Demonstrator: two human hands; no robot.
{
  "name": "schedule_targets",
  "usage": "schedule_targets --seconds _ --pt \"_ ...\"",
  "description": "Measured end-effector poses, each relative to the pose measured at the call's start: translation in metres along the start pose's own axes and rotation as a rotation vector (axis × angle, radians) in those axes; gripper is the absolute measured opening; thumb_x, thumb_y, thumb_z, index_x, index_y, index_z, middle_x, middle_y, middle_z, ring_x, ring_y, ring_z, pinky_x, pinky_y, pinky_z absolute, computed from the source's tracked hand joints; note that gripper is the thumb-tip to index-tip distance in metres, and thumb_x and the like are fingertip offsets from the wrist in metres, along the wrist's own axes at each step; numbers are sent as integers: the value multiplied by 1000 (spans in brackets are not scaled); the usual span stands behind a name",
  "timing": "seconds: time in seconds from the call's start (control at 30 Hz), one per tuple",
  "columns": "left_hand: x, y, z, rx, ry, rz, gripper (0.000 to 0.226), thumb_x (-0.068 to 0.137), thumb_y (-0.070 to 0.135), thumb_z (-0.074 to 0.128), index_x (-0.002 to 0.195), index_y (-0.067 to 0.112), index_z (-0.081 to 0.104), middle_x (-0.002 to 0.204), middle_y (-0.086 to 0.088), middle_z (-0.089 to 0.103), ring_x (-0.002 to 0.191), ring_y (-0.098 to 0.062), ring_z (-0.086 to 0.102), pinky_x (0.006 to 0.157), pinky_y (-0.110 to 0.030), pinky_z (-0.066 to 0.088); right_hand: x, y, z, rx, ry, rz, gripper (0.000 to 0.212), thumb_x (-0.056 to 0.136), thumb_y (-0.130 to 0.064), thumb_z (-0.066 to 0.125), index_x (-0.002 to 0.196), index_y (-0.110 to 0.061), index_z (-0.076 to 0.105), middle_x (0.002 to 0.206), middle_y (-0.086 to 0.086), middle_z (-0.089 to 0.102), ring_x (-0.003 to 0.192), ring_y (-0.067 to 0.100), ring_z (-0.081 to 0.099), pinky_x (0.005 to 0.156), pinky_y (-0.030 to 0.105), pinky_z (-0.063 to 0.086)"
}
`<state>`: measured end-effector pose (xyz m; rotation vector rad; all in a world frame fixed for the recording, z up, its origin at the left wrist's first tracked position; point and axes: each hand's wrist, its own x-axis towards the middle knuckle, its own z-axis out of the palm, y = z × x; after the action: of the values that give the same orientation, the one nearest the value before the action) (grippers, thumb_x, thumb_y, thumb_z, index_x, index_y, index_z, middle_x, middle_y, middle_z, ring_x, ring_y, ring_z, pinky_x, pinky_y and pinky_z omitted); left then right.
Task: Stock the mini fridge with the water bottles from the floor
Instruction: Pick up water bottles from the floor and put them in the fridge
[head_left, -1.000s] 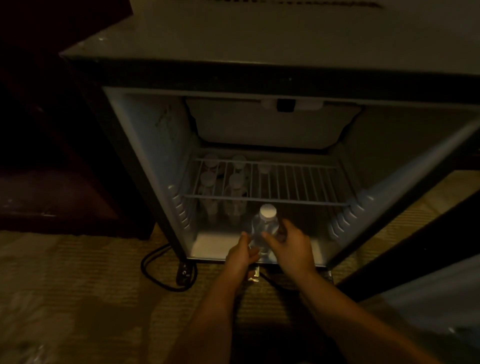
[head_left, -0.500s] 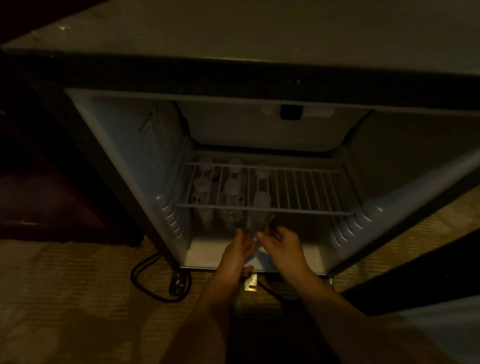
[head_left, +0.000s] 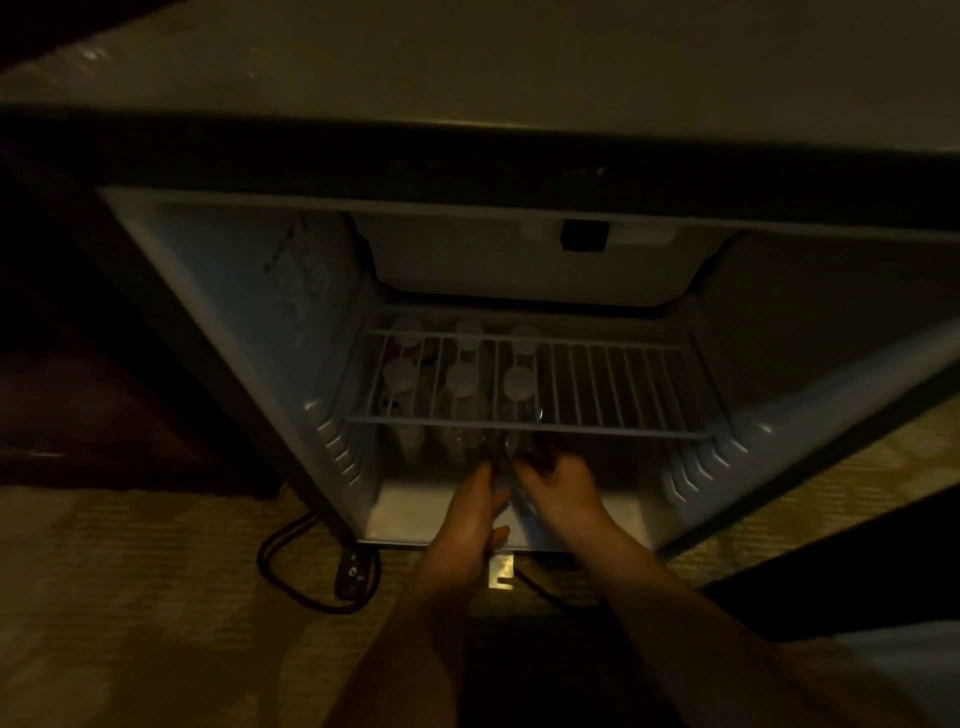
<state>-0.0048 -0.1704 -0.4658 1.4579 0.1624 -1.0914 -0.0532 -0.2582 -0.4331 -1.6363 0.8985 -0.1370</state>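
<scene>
The mini fridge (head_left: 244, 291) stands open in dim light. Under its white wire shelf (head_left: 613, 395), several clear water bottles with white caps stand upright in two rows on the left. The front right bottle (head_left: 518, 387) of that group sits under the shelf, with both hands at its base. My left hand (head_left: 475, 512) touches it from the left, and my right hand (head_left: 558, 480) grips it from the right. The bottle's lower body is hard to make out in the dark.
A black power cord (head_left: 291, 582) loops on the carpet by the fridge's lower left corner. The open door (head_left: 852, 525) angles out on the right. The right half of the fridge floor holds no bottles. Dark wooden furniture (head_left: 104, 395) stands at left.
The bottle held in front of the fridge has gone in under the wire shelf, beside the front row. Both hands followed it inward, and the view has moved closer.
</scene>
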Motion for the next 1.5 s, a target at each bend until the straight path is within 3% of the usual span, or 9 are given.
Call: schedule_targets --seconds 0.17,0.3,0.5,0.7,0.8,0.97,1.1,1.23,1.5 --pt "-17 5 -6 138 61 7 42 97 41 31 121 13 51 124 -12 51 113 -29 53 95 -43 40 -18 5 -7 -38 -38 36 26 91 -9 54 117 -11 56 94 -2 63 90 15 60 78 28 50" --pt "-45 15 -11 189 63 -21 38 97 38 34 112 11 55 112 -12 57 105 -26 56 96 -39 44 -46 -6 -19 -109 -61 -18 39 91 -8 55 130 -8 48 119 5 60 111 22 59 92 30 48" --pt "-119 48 -17 475 29 79 46 98 38 30 129 9 47 116 -10 55 99 -21 51 66 -24 38 -89 -49 -39 -331 -76 -183 29 88 -13 60 117 -8 60 109 8 65 95 13 58 89 27 48" --pt "-211 104 -40 667 73 241 34 98 32 37 78 11 54 74 -6 47 68 -17 47 71 -27 43 -152 -143 -49 -563 -176 -391 26 89 -14 60 111 -2 64 107 18 67 94 23 62 92 34 48" --pt "-264 132 -59 825 167 294 34 98 31 38 92 5 59 83 -8 53 68 -16 50 52 -21 38 -188 -189 -40 -676 -247 -510 27 88 -16 61 110 -1 65 108 18 68 96 23 64 91 34 48" --pt "-337 156 -104 896 246 321 40 96 36 41 125 9 50 120 -13 56 110 -29 55 90 -40 49 -244 -248 -6 -881 -341 -660 31 89 -23 59 115 -6 63 114 13 67 106 24 62 92 34 47" --pt "-390 155 -156 994 314 336 44 96 35 41 128 6 50 122 -13 56 113 -29 55 83 -32 45 -282 -279 43 -982 -470 -728 32 90 -25 58 118 -10 60 118 9 63 105 21 59 83 29 45" --pt "-417 138 -212 1083 376 276 40 94 36 44 119 7 56 95 -4 59 88 -20 61 68 -28 46 -312 -288 99 -1072 -522 -769 34 89 -25 60 122 -15 57 118 5 58 108 21 57 83 30 46" --pt "-430 65 -319 933 382 35 40 94 33 45 126 9 51 111 -11 58 95 -18 54 80 -34 40 -342 -259 229 -1240 -656 -802 33 87 -18 63 119 -11 59 119 8 61 103 22 61 74 28 46"
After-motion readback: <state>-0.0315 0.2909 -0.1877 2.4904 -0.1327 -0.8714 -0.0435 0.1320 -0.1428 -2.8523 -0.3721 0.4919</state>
